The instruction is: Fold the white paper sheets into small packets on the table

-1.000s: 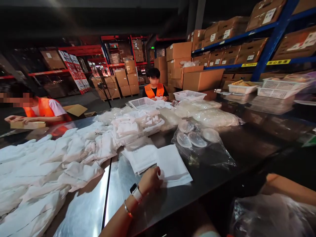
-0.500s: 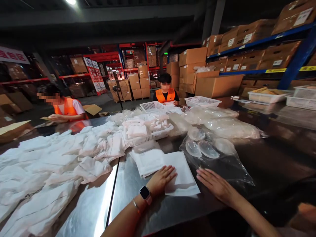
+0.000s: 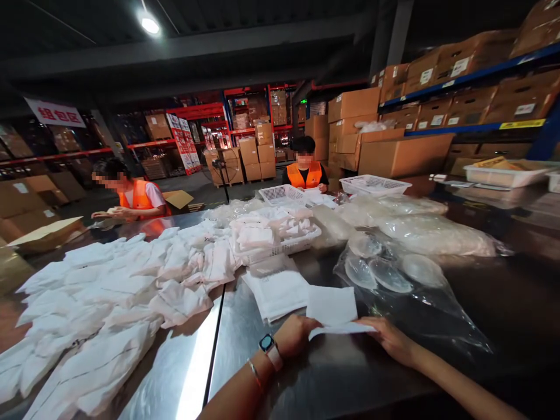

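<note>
Head view of a metal packing table [image 3: 280, 385] in a warehouse. At the near edge, the left hand [image 3: 294, 336] and the right hand [image 3: 391, 340] hold a folded white cloth piece [image 3: 332, 308] between them. The near edge of the piece is lifted slightly off the table. The left hand, with a smartwatch [image 3: 268, 344] and a thin bracelet [image 3: 254, 371] on its wrist, has its fingers curled shut on the piece's near left corner. The right hand lies flatter, its fingers pressed on the near right edge, thumb under and fingers over as far as can be seen.

Just left of and touching the folded piece lies a stack of folded white cloths [image 3: 276, 287]. Farther off stands a white mesh basket [image 3: 280, 246] heaped with more white items. To the left, a broad pile of loose white garments [image 3: 114, 297] covers the table. Right of the hands, a clear plastic bag [image 3: 411, 291] holds translucent rounded pads [image 3: 387, 274], and the right hand lies just beside its near edge. Beyond it are further filled clear bags [image 3: 433, 233].

At the far side two people in orange vests work: one at far left [image 3: 133, 197] with hands on a flat cardboard sheet [image 3: 46, 230], one at far centre [image 3: 305, 172] behind two empty white baskets [image 3: 375, 184]. Shelving with cardboard cartons [image 3: 402, 153] fills the right and far background, with a red-lettered sign [image 3: 55, 113] at upper left.
</note>
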A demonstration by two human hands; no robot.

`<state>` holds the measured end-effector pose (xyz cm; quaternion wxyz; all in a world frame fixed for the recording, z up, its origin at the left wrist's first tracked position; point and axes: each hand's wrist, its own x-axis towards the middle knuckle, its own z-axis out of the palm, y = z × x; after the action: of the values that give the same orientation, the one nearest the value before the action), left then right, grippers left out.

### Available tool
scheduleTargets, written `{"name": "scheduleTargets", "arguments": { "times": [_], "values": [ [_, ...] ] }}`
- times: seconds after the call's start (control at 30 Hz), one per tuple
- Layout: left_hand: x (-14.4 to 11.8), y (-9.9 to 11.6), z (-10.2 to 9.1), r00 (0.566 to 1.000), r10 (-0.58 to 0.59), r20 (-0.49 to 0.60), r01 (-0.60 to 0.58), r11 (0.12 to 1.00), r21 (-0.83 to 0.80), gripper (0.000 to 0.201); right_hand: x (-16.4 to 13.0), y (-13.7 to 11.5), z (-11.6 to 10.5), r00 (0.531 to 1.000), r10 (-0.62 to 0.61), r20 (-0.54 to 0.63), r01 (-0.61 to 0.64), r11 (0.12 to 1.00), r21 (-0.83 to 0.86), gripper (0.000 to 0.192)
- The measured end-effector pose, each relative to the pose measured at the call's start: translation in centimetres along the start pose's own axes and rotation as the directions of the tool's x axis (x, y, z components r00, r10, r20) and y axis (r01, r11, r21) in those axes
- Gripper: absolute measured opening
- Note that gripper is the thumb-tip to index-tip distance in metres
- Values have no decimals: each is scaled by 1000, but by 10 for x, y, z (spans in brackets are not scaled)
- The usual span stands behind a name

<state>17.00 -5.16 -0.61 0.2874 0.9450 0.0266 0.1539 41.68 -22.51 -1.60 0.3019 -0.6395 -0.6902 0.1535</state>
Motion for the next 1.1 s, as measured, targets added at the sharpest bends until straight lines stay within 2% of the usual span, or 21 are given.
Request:
{"name": "scheduleTargets", "arguments": {
  "times": [0.07, 0.17, 0.27, 0.4, 0.53, 0.6, 0.77, 0.97, 1.1],
  "values": [
    [0, 1, 3, 989, -109, -95, 93, 983, -158, 43, 0, -9, 9, 974, 200, -104, -181, 970, 165, 51],
    [1, 5, 9, 958, -222, -180, 175, 954, -245, 56, 2, -22, 23, 885, 389, -257, -322, 909, 265, 58],
    [2, 8, 16, 921, -307, -239, 237, 930, -282, 50, 6, -29, 35, 812, 440, -383, -371, 896, 242, 58],
    [4, 11, 24, 849, -427, -311, 327, 887, -326, 33, 11, -32, 42, 776, 410, -479, -389, 909, 148, 59],
    [8, 11, 29, 749, -531, -397, 405, 840, -360, 27, 16, -31, 47, 753, 407, -518, -432, 898, 78, 59],
    [9, 11, 30, 719, -554, -420, 416, 827, -378, 30, 17, -30, 50, 739, 404, -539, -465, 885, 24, 57],
    [9, 13, 29, 690, -576, -439, 420, 812, -404, 34, 19, -31, 56, 724, 434, -536, -577, 807, -127, 50],
    [13, 15, 23, 647, -634, -423, 504, 772, -387, 21, 26, -42, 54, 719, 521, -460, -673, 686, -276, 45],
    [18, 12, 21, 629, -666, -401, 573, 745, -340, 15, 36, -44, 48, 712, 564, -418, -696, 645, -316, 42]
  ]
}}
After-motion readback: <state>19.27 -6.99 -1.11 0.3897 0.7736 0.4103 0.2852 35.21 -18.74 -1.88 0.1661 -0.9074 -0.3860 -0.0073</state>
